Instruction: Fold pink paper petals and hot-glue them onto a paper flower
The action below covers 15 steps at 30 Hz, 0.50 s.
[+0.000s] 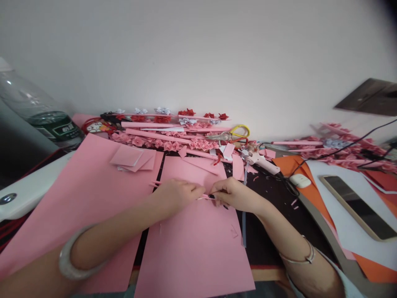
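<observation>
My left hand (176, 198) is closed over thin folded pink paper strips (155, 183), whose ends stick out past the wrist side and at the fingertips. Close to those fingertips, my right hand (231, 194) is pinched around a small black object (211, 196), mostly hidden by the fingers. It touches or nearly touches the tip of the strips. Both hands rest above a large pink paper sheet (195, 248). Another pink sheet (93, 186) lies to the left, carrying a small stack of pink paper squares (134, 158).
Folded paper flowers (169, 145) and rolled pink paper sticks line the wall. Yellow-handled scissors (239, 131) and a white glue gun (262, 161) lie behind my right hand. A phone (359, 207) and earbud case (300, 180) are at right; a plastic bottle (40, 107) stands left.
</observation>
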{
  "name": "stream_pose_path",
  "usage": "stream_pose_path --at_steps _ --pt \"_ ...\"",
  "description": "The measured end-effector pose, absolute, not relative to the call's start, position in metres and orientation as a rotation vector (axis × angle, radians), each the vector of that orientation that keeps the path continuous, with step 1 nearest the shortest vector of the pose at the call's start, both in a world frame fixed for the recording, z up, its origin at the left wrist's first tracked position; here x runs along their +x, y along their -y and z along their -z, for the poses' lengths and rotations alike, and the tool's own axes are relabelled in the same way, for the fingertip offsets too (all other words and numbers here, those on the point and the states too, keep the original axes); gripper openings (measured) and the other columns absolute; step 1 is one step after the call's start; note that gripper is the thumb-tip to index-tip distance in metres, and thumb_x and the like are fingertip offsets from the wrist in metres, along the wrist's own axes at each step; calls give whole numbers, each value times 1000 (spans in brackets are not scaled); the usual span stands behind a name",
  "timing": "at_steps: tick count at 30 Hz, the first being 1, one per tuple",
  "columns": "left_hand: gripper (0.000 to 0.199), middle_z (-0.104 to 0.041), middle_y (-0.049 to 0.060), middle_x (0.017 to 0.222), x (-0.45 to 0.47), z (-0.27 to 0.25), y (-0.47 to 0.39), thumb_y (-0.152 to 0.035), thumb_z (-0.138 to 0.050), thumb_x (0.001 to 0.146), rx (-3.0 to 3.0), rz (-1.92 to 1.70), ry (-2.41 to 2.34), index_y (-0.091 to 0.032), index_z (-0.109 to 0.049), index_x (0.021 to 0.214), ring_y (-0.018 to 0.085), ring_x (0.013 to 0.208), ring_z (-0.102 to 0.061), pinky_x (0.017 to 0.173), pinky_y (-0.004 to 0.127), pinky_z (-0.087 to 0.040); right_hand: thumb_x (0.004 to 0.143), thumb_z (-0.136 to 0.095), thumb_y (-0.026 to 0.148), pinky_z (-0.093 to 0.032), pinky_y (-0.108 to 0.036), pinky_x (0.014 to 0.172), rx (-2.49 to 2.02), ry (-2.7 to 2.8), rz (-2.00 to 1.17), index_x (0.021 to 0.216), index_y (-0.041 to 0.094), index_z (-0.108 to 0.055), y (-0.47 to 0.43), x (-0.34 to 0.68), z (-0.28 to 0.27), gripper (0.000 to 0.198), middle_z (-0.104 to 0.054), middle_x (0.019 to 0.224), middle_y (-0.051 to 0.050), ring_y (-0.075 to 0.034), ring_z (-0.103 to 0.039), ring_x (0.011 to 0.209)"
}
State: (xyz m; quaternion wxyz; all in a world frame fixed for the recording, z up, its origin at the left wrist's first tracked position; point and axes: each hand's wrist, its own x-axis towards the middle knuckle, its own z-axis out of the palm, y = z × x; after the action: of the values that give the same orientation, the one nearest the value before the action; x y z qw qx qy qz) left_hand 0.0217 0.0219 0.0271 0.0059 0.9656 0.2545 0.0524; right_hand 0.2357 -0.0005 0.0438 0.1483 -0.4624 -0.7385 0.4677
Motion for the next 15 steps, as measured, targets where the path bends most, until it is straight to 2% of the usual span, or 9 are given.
stream_pose_path --at_steps 2,5,9,15 --pt "11 -65 2 81 21 -27 -22 -18 -46 90 3054 -140 -784 -19 -56 91 18 71 -63 61 28 -44 79 -42 10 -39 -17 47 -1336 2121 -1338 69 15 -58 1 236 -43 19 -62 62 0 -6 -49 47" --pt "17 -66 2 86 17 -28 -24 -10 -49 86 3092 -120 -735 -20 -56 97 18 77 -63 63 27 -44 83 -41 15 -39 -18 45 -1303 2053 -1482 70 14 -55 0 238 -44 19 -62 62 0 -6 -48 44" --pt "18 -65 3 90 13 -25 -28 -13 -47 88 3086 -172 -693 -21 -55 102 16 80 -61 68 27 -44 87 -38 20 -37 -19 41 -1266 1973 -1765 75 13 -53 -2 242 -47 21 -61 64 -2 -6 -46 42" --pt "17 -64 4 89 11 -20 -30 -12 -44 89 3082 -247 -598 -19 -56 98 16 84 -59 74 28 -42 88 -40 19 -29 -16 37 -1146 1951 -1950 79 11 -55 -3 247 -45 19 -57 63 0 -4 -42 41"
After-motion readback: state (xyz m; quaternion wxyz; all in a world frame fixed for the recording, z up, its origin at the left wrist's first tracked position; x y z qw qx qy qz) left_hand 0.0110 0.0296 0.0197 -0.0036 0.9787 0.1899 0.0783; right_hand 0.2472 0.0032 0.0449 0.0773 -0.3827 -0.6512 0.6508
